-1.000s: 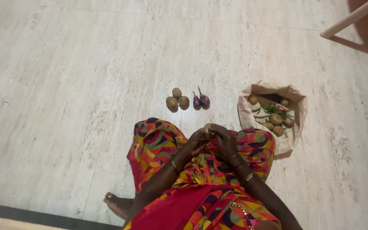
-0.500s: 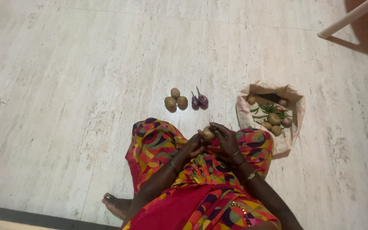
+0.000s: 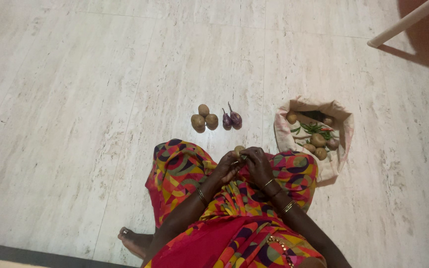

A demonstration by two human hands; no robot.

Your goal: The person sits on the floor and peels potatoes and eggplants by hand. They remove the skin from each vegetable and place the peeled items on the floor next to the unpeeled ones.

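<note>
Head view, looking down at a seated person in a bright patterned garment. Left hand (image 3: pixel 228 166) and right hand (image 3: pixel 256 163) are brought together over the lap, both closed around one small brown round potato (image 3: pixel 239 149), which shows just above the fingertips. Ahead on the pale marbled tile floor (image 3: pixel 100 99): three brown potatoes in a cluster (image 3: pixel 203 118), two small purple aubergines (image 3: pixel 231 118) just beside them. To the right, an open beige cloth bag (image 3: pixel 341 154) holding more potatoes and green chillies (image 3: pixel 315 128). Judgement: the held potato is being worked or inspected; the grip looks firm and two-handed.
</note>
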